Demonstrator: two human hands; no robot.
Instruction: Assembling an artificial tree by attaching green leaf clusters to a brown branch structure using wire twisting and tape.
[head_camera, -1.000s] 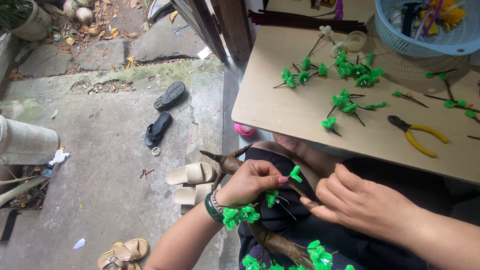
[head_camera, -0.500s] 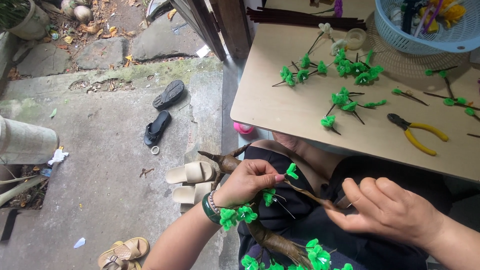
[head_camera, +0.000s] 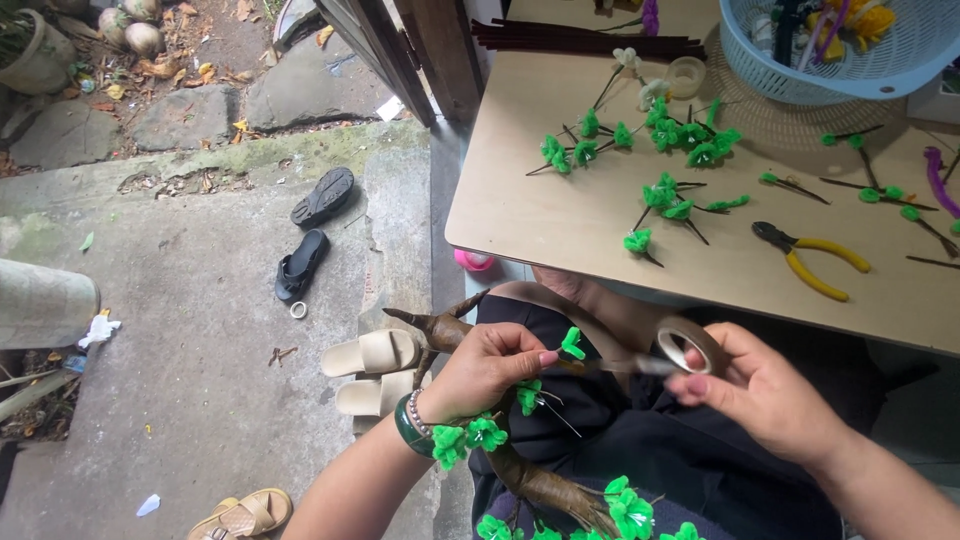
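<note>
My left hand (head_camera: 490, 370) pinches a green sprig (head_camera: 571, 345) onto the brown branch (head_camera: 445, 330); my right hand (head_camera: 760, 395) grips the tape roll (head_camera: 690, 345). Many loose sprigs (head_camera: 665, 195) wait upper right on the table (head_camera: 540, 215).

Brown tape roll (head_camera: 688, 345), green leaf sprigs (head_camera: 672, 190), yellow-handled pliers (head_camera: 812, 259), blue basket (head_camera: 830, 70), tan table (head_camera: 560, 210)

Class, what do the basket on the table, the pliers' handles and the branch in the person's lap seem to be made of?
Basket: light blue plastic, judging by its moulded lattice wall. Pliers: dark metal jaws, with handles in a smooth yellow coating, likely rubber or plastic. Branch: wrapped in brown tape, going by the spiral ridges; its core is hidden.
</note>
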